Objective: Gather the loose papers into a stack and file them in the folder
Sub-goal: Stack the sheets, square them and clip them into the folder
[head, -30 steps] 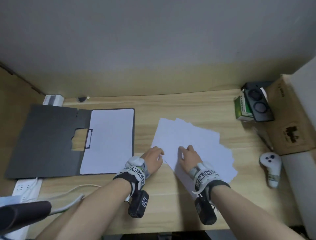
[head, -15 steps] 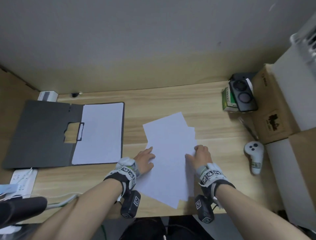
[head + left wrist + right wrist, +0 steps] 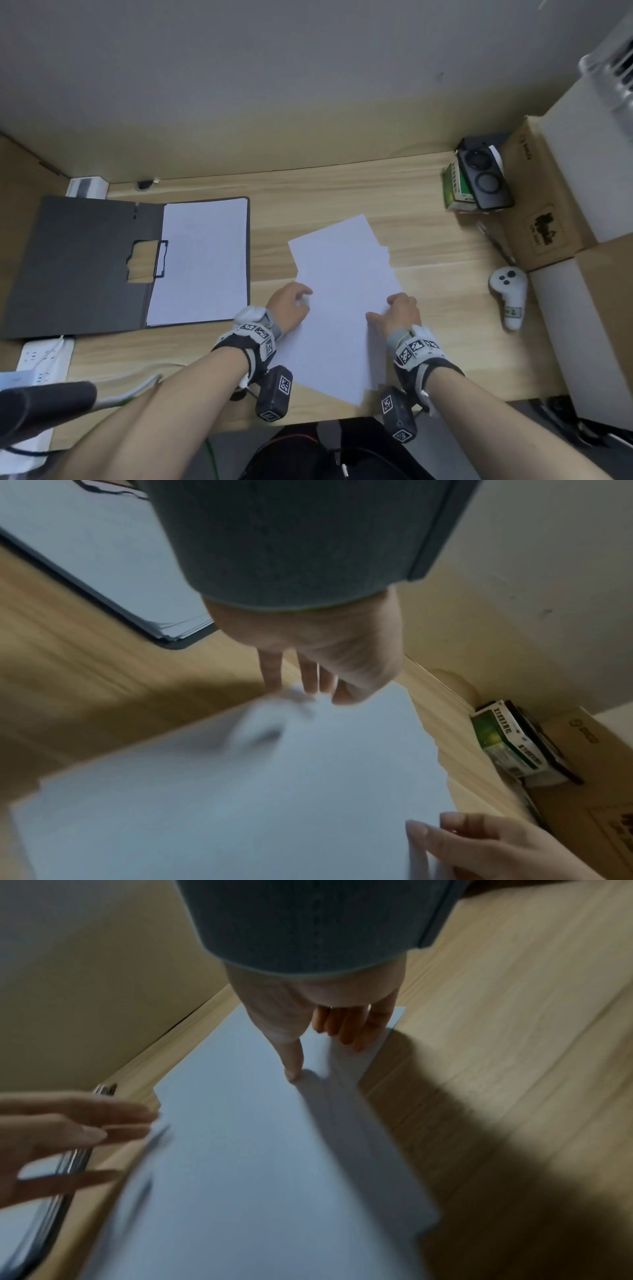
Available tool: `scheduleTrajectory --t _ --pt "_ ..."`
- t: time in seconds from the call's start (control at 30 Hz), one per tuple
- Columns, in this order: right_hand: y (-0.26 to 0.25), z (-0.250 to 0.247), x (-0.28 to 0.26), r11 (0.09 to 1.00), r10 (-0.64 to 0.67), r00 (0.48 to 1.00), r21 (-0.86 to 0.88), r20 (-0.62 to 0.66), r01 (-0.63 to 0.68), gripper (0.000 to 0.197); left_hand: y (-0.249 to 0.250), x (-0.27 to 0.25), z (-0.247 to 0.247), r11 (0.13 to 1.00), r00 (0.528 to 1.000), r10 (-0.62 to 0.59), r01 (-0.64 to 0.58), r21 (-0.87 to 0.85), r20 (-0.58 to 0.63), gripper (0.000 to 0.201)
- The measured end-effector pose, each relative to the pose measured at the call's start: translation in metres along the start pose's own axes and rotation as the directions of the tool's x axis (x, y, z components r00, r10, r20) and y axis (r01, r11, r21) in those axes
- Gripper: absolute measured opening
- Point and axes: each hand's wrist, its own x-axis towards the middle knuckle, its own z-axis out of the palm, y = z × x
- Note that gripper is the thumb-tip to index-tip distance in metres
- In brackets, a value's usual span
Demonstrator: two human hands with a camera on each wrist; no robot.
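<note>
Wooden desk (image 3: 428,219), papers (image 3: 342,291) between both hands

desk (image 3: 342,192) | on it: folder (image 3: 78,267), papers (image 3: 342,291), controller (image 3: 508,294), boxes (image 3: 548,212)

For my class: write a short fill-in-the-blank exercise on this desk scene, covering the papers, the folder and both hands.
1. The loose papers lie on the desk to the ____ of the open folder.
2. The left hand and right hand touch opposite ____ of the papers.
3. The folder lies ____, with white sheets inside.
4. The white controller lies on the desk, ____ of the right hand.

Missing words: right; sides; open; right
</note>
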Motion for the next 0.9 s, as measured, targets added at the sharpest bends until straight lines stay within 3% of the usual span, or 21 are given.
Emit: scheduleTrajectory --t 0.07,0.17,0.23,0.33,0.4,0.53,0.6,0.67,0.8,0.9 --pt "0.002 0.000 -0.001 0.999 -0.050 0.998 -0.014 0.032 0.050 0.035 -0.008 -0.003 -0.001 0.999 0.994 -0.053 0.052 -0.008 -0.091 0.046" --pt "-0.001 0.001 -0.007 0.992 -0.029 0.998 0.124 0.056 0.022 0.014 -0.018 -0.004 -0.003 0.982 0.981 -0.188 0.189 0.010 -0.047 0.065" --pt "-0.004 0.005 -0.011 0.972 -0.022 0.998 0.235 0.063 0.006 0.017 -0.022 -0.003 -0.006 0.981 0.981 -0.194 0.194 -0.001 -0.006 0.070" --pt "-0.005 0.008 -0.014 0.950 -0.074 0.995 0.309 0.061 0.052 0.028 -0.021 -0.002 -0.008 0.979 0.983 -0.178 0.174 -0.103 -0.031 0.038" --pt "-0.003 0.005 -0.011 0.949 -0.054 0.998 0.314 0.030 0.042 0.030 -0.021 -0.003 -0.010 0.975 0.979 -0.188 0.177 -0.133 -0.074 0.032" --pt "0.001 -0.003 -0.005 0.934 -0.015 1.000 0.358 -0.027 0.024 0.041 -0.024 -0.008 -0.007 0.941 0.942 -0.328 0.319 -0.115 -0.074 0.072" --pt "0.001 -0.008 -0.006 0.921 -0.003 0.999 0.388 -0.046 0.021 0.043 -0.026 -0.010 -0.004 0.920 0.926 -0.378 0.373 -0.122 -0.020 0.076" --pt "0.002 -0.012 -0.007 0.909 0.003 0.999 0.416 -0.047 0.017 0.044 -0.029 -0.010 0.000 0.893 0.904 -0.426 0.423 -0.151 0.013 0.069" --pt "0.008 -0.015 -0.008 0.878 0.022 0.997 0.479 -0.074 0.016 0.049 -0.037 -0.014 0.009 0.876 0.912 -0.408 0.403 -0.267 0.038 0.028" --pt "0.013 -0.014 -0.004 0.906 0.037 0.993 0.422 -0.111 0.013 0.034 -0.039 -0.020 0.009 0.906 0.930 -0.368 0.355 -0.230 -0.018 0.021"
